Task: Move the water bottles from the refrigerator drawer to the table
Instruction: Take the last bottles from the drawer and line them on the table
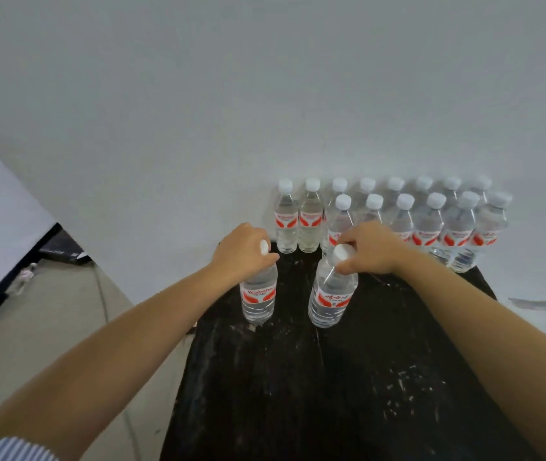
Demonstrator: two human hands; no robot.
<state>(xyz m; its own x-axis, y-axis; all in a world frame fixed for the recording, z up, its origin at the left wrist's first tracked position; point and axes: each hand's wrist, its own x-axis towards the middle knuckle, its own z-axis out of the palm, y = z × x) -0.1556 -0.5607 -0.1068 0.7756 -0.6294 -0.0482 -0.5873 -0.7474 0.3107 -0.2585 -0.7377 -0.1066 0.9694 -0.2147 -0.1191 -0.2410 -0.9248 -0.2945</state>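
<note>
Clear red-labelled, white-capped bottles

Black table, top scuffed with pale scratches and specks, far edge against a white wall. At 12 to 1 o'clock: two rows of water bottles, upright, white caps, red-and-white labels, packed touching, back row against the wall. Near centre, toward 11 o'clock: two more bottles, left one upright, right one tilted; whether their bases touch the top cannot be told.
</note>
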